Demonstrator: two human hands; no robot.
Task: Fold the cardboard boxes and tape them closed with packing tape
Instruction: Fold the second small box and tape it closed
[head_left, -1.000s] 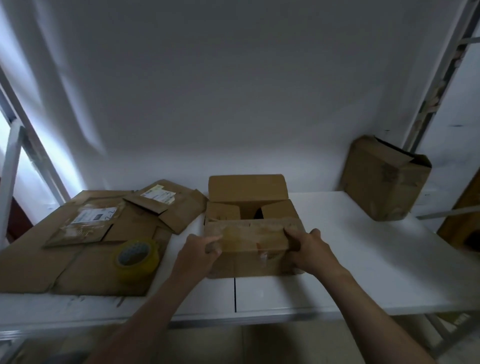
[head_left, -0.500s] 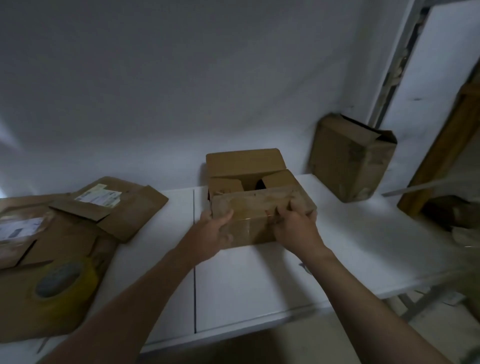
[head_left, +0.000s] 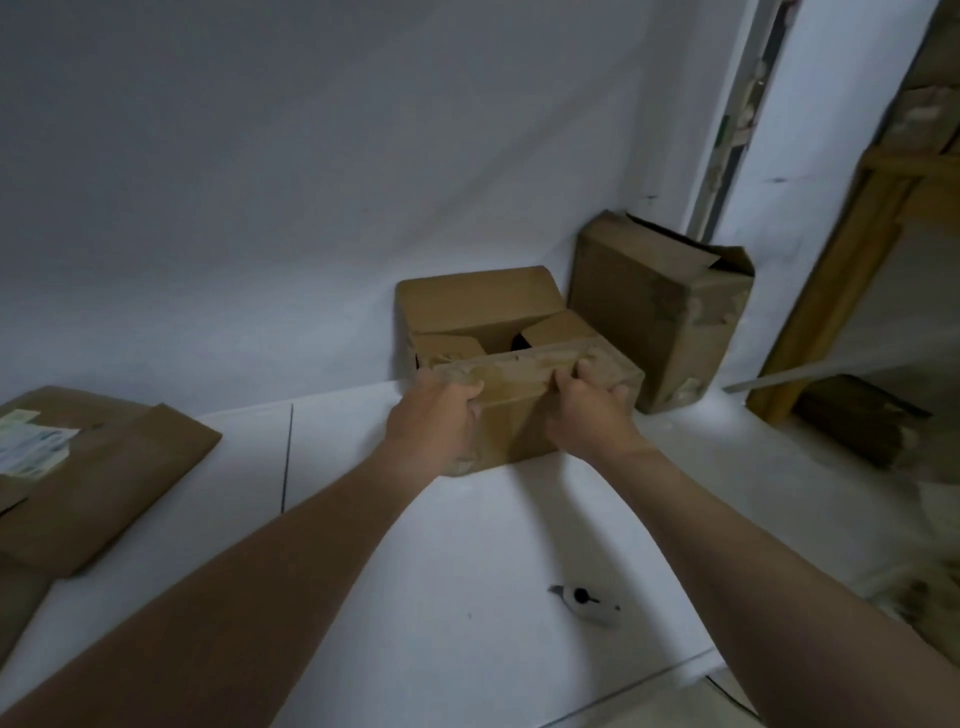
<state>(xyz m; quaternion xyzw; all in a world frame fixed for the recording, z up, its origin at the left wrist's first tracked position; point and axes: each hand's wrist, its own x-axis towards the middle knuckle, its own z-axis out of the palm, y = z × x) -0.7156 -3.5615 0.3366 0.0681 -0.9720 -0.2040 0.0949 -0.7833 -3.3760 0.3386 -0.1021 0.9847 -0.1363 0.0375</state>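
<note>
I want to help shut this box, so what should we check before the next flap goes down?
1. Grip on the front flap: the left hand and right hand both hold it. Ok.
2. The side flaps are folded inward over the open box. Ok.
3. The back flap stands upright, not down. Not ok.
4. Is the packing tape ready? No roll is in view. Cannot tell.
5. Space on the right: the second box stands very close. Whether they touch: cannot tell.

box (head_left: 511, 415): matt brown cardboard, scuffed | table (head_left: 441, 571): smooth white
</note>
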